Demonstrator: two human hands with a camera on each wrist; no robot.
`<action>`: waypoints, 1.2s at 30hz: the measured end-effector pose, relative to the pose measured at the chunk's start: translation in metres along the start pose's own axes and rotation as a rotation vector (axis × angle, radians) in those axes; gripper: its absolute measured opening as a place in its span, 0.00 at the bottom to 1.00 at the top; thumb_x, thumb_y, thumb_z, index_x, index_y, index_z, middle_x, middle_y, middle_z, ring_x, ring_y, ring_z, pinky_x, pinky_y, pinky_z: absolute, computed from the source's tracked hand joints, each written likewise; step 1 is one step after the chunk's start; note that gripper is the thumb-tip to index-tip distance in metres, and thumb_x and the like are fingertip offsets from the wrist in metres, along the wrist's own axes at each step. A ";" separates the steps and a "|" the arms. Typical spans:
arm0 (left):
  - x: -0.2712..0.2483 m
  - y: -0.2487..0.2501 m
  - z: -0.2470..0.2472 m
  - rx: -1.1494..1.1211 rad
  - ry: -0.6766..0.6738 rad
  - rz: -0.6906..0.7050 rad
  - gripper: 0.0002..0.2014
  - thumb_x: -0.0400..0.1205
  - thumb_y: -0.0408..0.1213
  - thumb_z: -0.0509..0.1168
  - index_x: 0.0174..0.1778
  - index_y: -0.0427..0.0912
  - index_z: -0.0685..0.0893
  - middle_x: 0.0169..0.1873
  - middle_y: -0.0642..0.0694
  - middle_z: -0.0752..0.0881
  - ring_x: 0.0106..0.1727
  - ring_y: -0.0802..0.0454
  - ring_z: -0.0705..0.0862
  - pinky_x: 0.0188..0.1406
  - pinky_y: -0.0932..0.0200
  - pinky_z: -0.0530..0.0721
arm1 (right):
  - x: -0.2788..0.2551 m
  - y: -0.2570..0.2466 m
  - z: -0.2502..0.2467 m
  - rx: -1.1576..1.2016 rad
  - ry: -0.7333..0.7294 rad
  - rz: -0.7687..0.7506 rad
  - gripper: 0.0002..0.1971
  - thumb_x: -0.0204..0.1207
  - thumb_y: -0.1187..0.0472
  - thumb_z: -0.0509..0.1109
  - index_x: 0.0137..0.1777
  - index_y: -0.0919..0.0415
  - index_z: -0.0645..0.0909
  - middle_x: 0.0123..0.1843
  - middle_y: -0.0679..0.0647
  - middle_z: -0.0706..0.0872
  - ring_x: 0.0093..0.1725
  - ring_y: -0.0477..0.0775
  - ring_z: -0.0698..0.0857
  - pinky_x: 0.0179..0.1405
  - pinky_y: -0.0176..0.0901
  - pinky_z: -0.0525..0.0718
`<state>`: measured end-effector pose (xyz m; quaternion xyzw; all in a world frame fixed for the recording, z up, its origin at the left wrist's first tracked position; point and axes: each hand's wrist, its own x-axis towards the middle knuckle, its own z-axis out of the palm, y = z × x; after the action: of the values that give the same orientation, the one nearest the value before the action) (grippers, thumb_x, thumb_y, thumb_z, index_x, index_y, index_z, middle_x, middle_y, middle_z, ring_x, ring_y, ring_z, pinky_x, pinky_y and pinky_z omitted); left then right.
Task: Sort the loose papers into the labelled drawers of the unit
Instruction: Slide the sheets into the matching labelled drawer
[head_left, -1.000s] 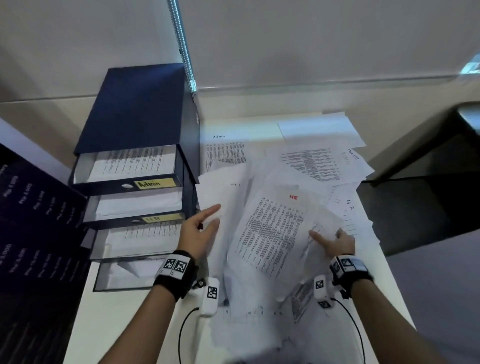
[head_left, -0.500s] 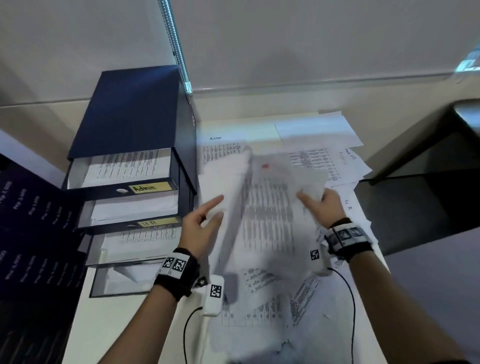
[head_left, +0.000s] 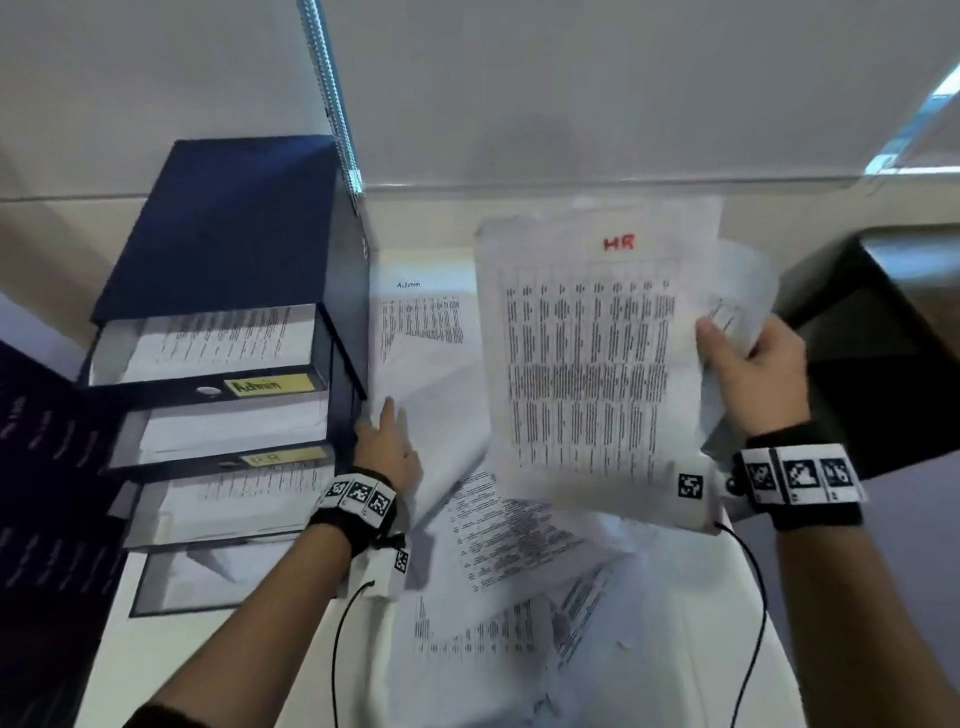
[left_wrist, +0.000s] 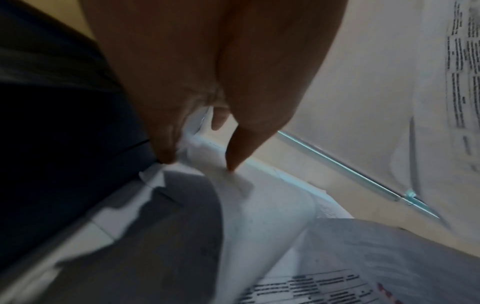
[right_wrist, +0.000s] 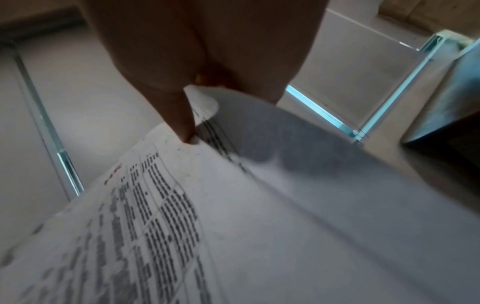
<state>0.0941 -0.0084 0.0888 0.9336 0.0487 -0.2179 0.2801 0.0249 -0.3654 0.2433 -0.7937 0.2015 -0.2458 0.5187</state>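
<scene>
Nearest the camera, loose papers (head_left: 498, 587) lie overlapped and skewed across the pale surface (head_left: 156, 670), several printed with dense tables too blurred to read. Just beyond, the left hand (head_left: 387, 452) rests with fingers extended on a curled white sheet (head_left: 441, 415) beside the drawer unit (head_left: 228, 270); the left wrist view shows fingertips (left_wrist: 231, 162) pressing down on it, a flat, unclenched grip that holds nothing. The right hand (head_left: 753, 374) is raised above the pile, its grip closed on the right edge of a printed sheet (head_left: 587, 364), thumb on the face and fingers behind — the right wrist view shows that thumb (right_wrist: 182, 123) on the paper. This sheet carries "HR" in red at its top, so the step in hand looks like filing it in the second drawer (head_left: 228, 434), whose yellow label seems to read "HR" though it is faint. To do it well, the free left hand should probably support the sheet's far edge, so it goes in flat over the papers already inside and does not buckle against the drawer front. The top drawer (head_left: 208, 343) is labelled "Admin" — the same word is handwritten on a sheet (head_left: 421, 312) lying further back. The two lower drawers show no readable label.
</scene>
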 end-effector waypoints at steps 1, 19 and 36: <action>-0.002 0.006 -0.001 0.022 0.073 0.034 0.38 0.83 0.32 0.64 0.88 0.43 0.52 0.82 0.22 0.52 0.80 0.27 0.66 0.79 0.46 0.68 | -0.004 0.014 0.009 -0.013 -0.038 0.054 0.04 0.79 0.62 0.73 0.51 0.57 0.83 0.43 0.52 0.87 0.37 0.36 0.84 0.40 0.38 0.83; -0.040 -0.039 0.062 -0.473 -0.150 0.211 0.19 0.76 0.22 0.75 0.28 0.42 0.74 0.23 0.57 0.67 0.25 0.63 0.66 0.32 0.70 0.70 | -0.086 0.166 0.072 0.064 -0.019 0.739 0.13 0.77 0.67 0.73 0.60 0.69 0.85 0.53 0.63 0.89 0.51 0.61 0.87 0.56 0.52 0.84; -0.052 0.003 0.065 -0.667 -0.015 0.166 0.15 0.87 0.42 0.65 0.35 0.47 0.71 0.28 0.57 0.70 0.29 0.60 0.69 0.35 0.60 0.71 | -0.094 0.137 0.072 -0.292 -0.326 0.332 0.49 0.70 0.31 0.70 0.84 0.59 0.59 0.78 0.62 0.69 0.79 0.60 0.68 0.78 0.60 0.68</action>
<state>0.0228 -0.0445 0.0641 0.7898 0.0393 -0.1735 0.5871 -0.0155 -0.3112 0.0752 -0.8453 0.2762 0.0052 0.4574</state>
